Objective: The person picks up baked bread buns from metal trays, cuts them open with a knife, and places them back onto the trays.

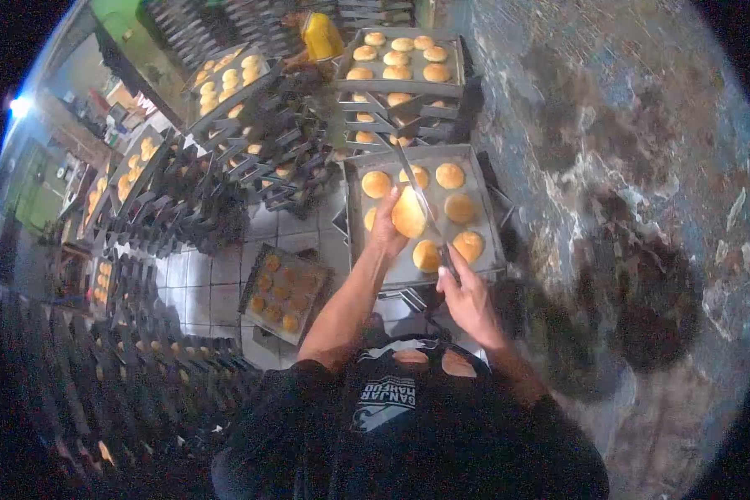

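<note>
Bun (408,215) meeting knife (419,192) above a loaded tray (402,265)

The work is apparently running partway through a single bun: the left hand (386,233) is grasping it over the tray, while the right hand (467,296) is clenching the knife's handle and the blade is passing along the bun's right side. The view is not revealing whether the edge is only touching or already cutting in. Below, other buns (450,175) are lying in the tray, at least seven of them showing; their tops are looking whole, though this angle is hiding any slit in their sides. Beyond, a stacked tray (396,86) is carrying more buns. Judging by this, much is probably remaining, and nothing is clearly showing as finished.

The black shirt (458,442) is bearing pale print, upside down to the camera, apparently reading "GANJAR MAHFUD", the first letter being less certain; smaller lettering is blurring out. No readable brand is showing on the knife or the trays
</note>
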Demonstrator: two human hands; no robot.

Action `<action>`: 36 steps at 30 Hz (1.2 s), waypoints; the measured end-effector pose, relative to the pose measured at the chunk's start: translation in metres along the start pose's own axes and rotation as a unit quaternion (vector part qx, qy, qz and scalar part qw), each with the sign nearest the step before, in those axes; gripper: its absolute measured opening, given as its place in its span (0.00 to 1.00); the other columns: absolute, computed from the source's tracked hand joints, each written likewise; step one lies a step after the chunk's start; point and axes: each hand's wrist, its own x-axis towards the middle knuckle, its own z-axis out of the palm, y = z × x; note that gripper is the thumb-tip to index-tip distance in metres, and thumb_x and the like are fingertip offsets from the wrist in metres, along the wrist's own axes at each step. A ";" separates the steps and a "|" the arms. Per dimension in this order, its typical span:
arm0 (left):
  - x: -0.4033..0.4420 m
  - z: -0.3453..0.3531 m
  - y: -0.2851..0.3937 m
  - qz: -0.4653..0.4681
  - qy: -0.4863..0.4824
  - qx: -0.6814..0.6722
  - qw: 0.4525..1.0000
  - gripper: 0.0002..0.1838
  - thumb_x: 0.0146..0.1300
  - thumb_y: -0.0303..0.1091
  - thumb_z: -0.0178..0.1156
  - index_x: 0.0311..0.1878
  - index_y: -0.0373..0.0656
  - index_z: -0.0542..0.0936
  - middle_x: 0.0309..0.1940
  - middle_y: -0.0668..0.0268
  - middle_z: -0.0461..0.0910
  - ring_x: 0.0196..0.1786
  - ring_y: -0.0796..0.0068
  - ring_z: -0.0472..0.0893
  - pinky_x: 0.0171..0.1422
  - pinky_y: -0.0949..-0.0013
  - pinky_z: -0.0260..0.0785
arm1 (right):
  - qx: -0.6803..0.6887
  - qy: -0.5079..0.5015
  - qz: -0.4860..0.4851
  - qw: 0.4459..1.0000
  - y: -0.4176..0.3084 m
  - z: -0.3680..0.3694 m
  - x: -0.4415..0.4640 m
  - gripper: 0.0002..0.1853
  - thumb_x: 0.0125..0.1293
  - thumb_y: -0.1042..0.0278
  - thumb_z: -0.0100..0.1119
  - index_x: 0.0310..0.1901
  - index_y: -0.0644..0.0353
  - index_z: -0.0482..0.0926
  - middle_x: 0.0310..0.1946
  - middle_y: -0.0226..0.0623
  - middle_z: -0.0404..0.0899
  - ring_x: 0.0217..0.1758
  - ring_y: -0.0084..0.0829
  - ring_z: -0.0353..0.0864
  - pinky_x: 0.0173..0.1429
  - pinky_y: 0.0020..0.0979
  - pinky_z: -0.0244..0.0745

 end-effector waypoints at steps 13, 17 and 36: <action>-0.012 -0.005 0.001 0.001 -0.062 0.116 0.991 0.13 0.71 0.40 0.59 0.52 0.43 0.76 0.41 0.64 0.82 0.46 0.69 0.84 0.52 0.61 0.80 | 0.028 -0.014 0.036 0.999 -0.005 0.005 0.020 0.28 0.75 0.63 0.53 0.74 0.56 0.64 0.25 0.42 0.82 0.28 0.33 0.84 0.41 0.36 0.79; 0.002 -0.026 0.031 -0.003 -0.065 0.096 0.993 0.12 0.70 0.38 0.60 0.52 0.43 0.77 0.39 0.63 0.83 0.39 0.68 0.85 0.51 0.63 0.80 | 0.030 -0.075 0.049 0.996 -0.023 -0.006 -0.010 0.28 0.75 0.63 0.53 0.73 0.59 0.64 0.26 0.43 0.83 0.28 0.34 0.84 0.40 0.36 0.78; -0.003 -0.035 0.011 -0.044 -0.070 0.169 0.982 0.07 0.66 0.35 0.64 0.42 0.44 0.79 0.33 0.68 0.84 0.33 0.75 0.85 0.39 0.67 0.82 | 0.029 -0.102 0.075 0.991 -0.012 -0.003 0.015 0.25 0.75 0.66 0.53 0.70 0.65 0.67 0.27 0.38 0.80 0.30 0.29 0.80 0.39 0.35 0.77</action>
